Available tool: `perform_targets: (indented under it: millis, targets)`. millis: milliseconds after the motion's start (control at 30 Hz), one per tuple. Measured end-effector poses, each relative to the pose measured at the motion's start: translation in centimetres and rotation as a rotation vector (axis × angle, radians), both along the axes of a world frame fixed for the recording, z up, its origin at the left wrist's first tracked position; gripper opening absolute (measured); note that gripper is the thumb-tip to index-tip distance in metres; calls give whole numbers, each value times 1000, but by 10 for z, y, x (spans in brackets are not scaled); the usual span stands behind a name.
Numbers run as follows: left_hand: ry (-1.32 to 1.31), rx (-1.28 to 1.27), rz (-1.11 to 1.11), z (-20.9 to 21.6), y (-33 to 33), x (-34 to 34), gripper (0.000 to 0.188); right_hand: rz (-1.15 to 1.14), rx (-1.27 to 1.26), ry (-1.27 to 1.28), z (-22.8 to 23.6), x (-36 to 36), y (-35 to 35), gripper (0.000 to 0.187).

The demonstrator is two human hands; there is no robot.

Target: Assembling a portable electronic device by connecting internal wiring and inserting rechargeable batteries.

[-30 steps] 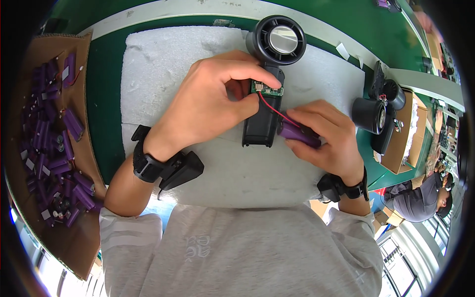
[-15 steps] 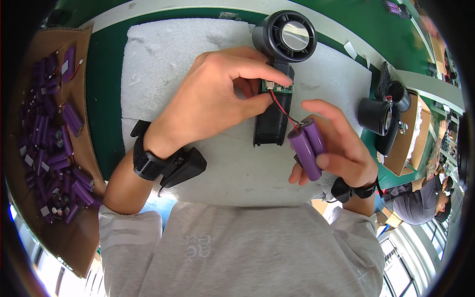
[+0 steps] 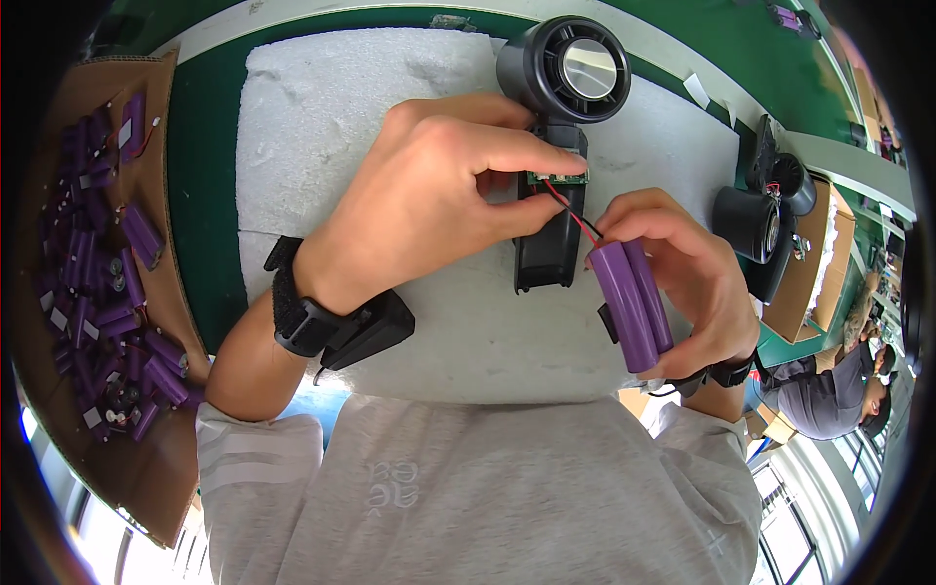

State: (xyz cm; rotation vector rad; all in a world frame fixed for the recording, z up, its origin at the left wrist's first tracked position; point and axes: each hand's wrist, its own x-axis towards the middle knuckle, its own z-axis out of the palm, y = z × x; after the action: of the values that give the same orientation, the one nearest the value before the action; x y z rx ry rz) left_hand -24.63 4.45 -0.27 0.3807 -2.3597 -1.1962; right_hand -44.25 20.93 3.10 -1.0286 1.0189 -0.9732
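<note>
A black handheld fan (image 3: 548, 255) lies on the white foam pad (image 3: 312, 107), its round head pointing away from me and its handle uncovered. Inside the handle a green circuit board (image 3: 570, 178) shows. My left hand (image 3: 434, 180) is closed around the handle at the board, with thumb and forefinger by the wire ends. Red and black wires (image 3: 575, 216) run from there to a purple two-cell battery pack (image 3: 629, 307). My right hand (image 3: 697, 263) holds this pack, fingers at its wired end and thumb at its lower end.
On the left stands a cardboard box (image 3: 174, 283) with many purple battery packs. More black fan parts (image 3: 746, 224) lie right of the foam, beside a small cardboard box (image 3: 819, 302). Another person (image 3: 824, 395) is at the far right. Black devices are strapped to my wrists.
My right hand has moved a little right with the battery pack and changed its grip, fingers now near the wires. The fan's handle has shifted slightly right; my left hand stays on it.
</note>
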Motion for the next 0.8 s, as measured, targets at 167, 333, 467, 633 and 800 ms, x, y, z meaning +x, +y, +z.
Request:
perform_targets:
  millis: [167, 333, 467, 633, 800]
  targets:
    - [19, -35, 15, 0, 2, 0, 35, 23, -8, 100, 1, 1, 0, 79]
    - [-9, -48, 14, 2, 2, 1, 34, 9, -66, 231, -1, 9, -2, 77]
    - [-17, -41, -3, 1, 1, 2, 33, -49, -182, 410, -4, 22, -3, 74]
    - [3, -54, -36, -1, 0, 3, 32, -174, -308, 562, -13, 35, -5, 69]
    - [7, -77, -73, 0, -2, 2, 30, -197, -401, 706, -15, 39, -6, 67]
